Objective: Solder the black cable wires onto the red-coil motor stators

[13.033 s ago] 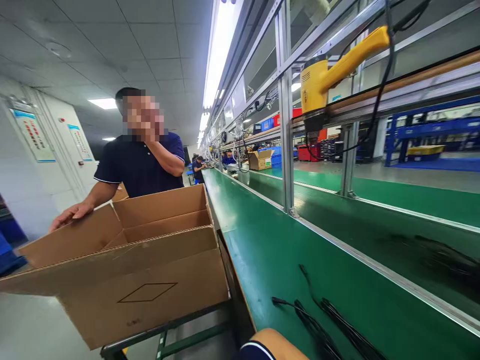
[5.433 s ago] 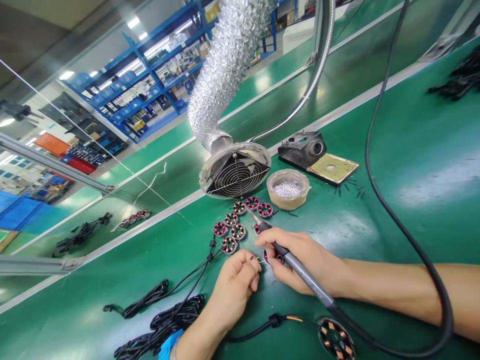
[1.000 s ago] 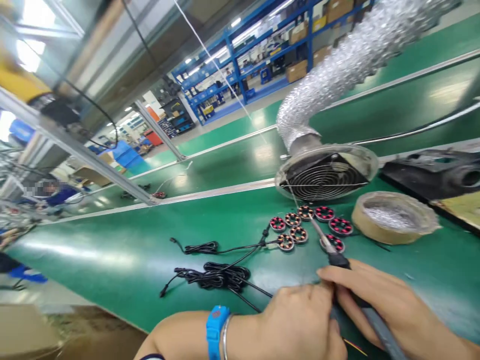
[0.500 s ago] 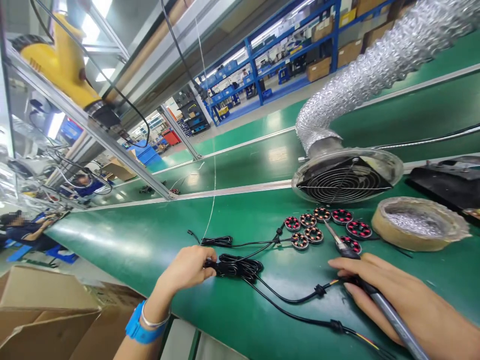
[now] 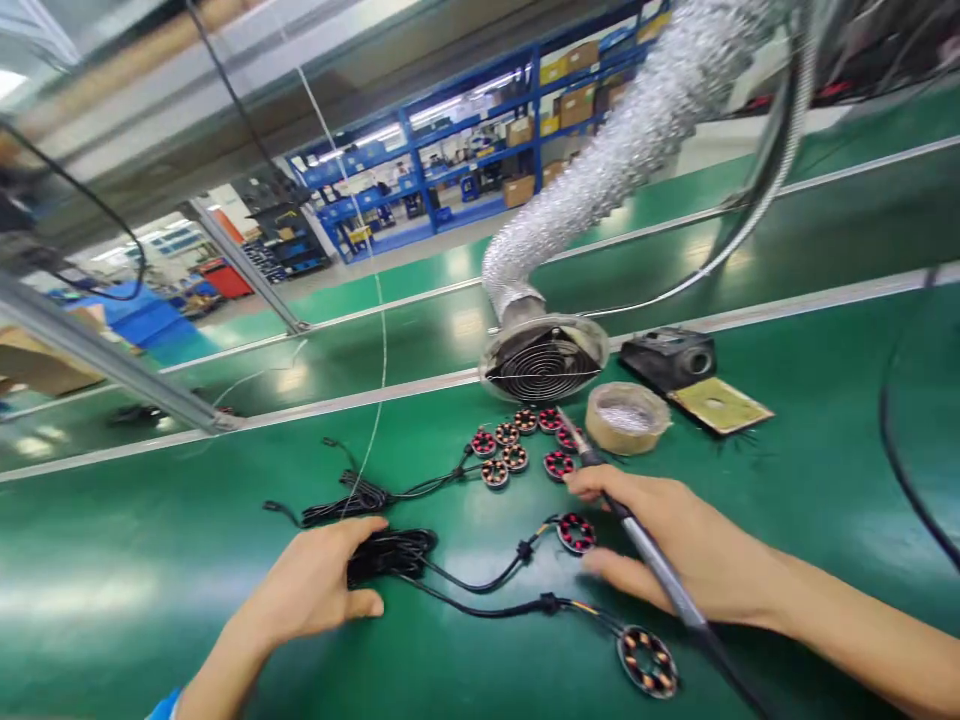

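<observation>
The step in hand looks like handling the black cable bundle (image 5: pixel 405 552), which lies well in from the far edge of the worktop (image 5: pixel 135 590). The left hand (image 5: pixel 319 578) arches at its end, thumb spread, contact unclear. The right hand (image 5: pixel 701 530) grips a soldering iron (image 5: pixel 654 560). Lifting the bundle calls for closing the left thumb, minding the wired coil rings (image 5: pixel 634 662).

10 wound rings (image 5: pixel 663 662), black cables (image 5: pixel 397 553) on green bench (image 5: pixel 817 480)

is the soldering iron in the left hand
No, the right hand holds the soldering iron, while the left hand is open at the black cable bundle.
</observation>
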Motion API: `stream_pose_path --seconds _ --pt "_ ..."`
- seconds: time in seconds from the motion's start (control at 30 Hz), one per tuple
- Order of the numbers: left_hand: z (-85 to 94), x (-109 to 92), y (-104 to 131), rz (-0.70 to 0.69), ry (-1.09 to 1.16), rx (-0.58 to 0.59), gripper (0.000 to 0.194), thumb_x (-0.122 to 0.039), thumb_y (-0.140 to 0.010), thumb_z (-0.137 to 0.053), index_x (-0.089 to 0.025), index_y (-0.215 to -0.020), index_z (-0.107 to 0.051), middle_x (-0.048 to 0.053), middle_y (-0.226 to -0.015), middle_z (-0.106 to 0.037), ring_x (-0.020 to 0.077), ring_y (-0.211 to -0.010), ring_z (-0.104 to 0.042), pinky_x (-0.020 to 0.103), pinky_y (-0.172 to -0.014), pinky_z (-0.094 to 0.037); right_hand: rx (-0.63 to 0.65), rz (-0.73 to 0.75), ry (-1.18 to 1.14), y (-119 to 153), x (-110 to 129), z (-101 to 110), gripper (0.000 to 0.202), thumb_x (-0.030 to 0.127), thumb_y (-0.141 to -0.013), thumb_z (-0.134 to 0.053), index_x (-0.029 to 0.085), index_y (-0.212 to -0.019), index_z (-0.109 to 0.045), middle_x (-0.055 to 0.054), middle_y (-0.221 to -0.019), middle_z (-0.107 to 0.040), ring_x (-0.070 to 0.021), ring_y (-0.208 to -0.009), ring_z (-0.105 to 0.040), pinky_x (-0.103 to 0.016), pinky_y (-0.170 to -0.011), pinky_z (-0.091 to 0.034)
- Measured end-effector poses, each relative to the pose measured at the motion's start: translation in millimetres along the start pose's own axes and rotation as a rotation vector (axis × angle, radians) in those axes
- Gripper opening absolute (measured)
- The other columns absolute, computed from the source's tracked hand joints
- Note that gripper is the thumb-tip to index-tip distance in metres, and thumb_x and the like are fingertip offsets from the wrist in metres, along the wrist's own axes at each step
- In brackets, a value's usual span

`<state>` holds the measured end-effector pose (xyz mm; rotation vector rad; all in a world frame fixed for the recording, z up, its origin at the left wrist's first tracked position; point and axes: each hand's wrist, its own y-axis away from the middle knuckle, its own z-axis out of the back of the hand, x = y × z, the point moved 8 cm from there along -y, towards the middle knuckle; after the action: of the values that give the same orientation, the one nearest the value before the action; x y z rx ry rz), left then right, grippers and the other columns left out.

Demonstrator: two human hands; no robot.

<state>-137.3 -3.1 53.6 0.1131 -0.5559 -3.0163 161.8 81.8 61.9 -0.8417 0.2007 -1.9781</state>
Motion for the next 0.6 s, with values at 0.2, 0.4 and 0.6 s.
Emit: stream_pose_path --seconds 0.2,0.4,0.6 --pt "-7.9 -2 -2 -0.034 0.004 0.038 0.026 -0.025 -0.075 -0.058 -0.027 -0.097 -0.073 0.002 -0.096 -0.076 0.0243 -0.084 -0.07 0.028 -0.071 -0.047 0.133 0.008 0.112 34 27 -22 0.095 0.047 -0.055 -0.089 0.016 -0.132 -0.044 -0.027 -0.133 -0.057 -0.0422 -0.118 -0.06 -0.051 -0.089 -0.058" --pt "-9.3 4 21 -0.066 0.081 0.054 0.026 -0.026 -0.075 -0.059 -0.028 -0.095 -0.075 0.003 -0.102 -0.076 0.0254 -0.087 -0.07 0.028 -0.074 -0.048 0.016 -0.062 0.222 60 31 -19 0.103 0.047 -0.057 -0.088 0.013 -0.137 -0.033 -0.028 -0.134 -0.056 -0.0406 -0.114 -0.063 -0.048 -0.081 -0.062" --pt "-8.6 15 29 -0.128 0.138 0.0 0.029 -0.035 -0.075 -0.062 -0.028 -0.1 -0.077 0.005 -0.097 -0.077 0.025 -0.08 -0.071 0.029 -0.07 -0.051 -0.125 -0.128 0.304 49 30 -35 0.051 0.027 -0.083 -0.057 0.012 -0.129 -0.04 -0.022 -0.117 -0.065 -0.032 -0.099 -0.069 -0.041 -0.075 -0.062"
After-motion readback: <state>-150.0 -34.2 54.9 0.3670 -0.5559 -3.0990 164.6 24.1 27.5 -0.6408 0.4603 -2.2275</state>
